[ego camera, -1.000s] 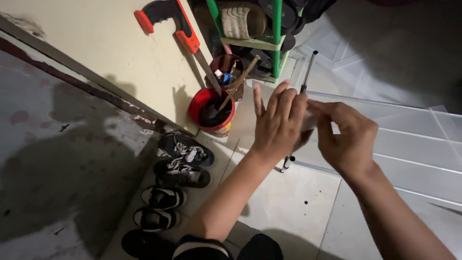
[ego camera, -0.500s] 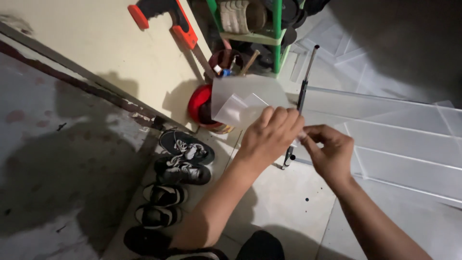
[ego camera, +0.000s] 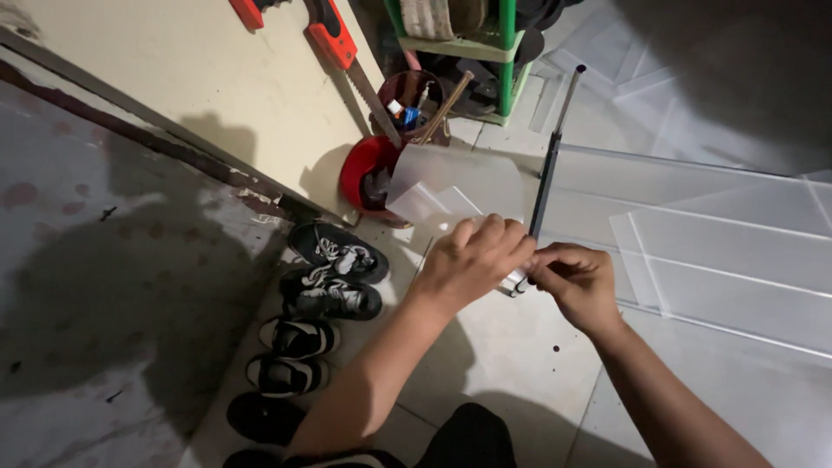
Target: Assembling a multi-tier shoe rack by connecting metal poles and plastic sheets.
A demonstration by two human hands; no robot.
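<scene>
Lowered since before: both hands pinch film (ego camera: 451,186), left (ego camera: 472,260), right (ego camera: 576,282); fingers closed. Best peeled slowly, evenly.

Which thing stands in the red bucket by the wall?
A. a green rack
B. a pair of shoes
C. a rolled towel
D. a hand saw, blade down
D: the hand saw with its red handle leans on the wall, blade running down into the red bucket; the shoes lie on the floor apart from it.

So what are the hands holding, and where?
Both hands, left hand and right hand, pinch the lower edge of a translucent plastic sheet, which curls up away from them.
</scene>
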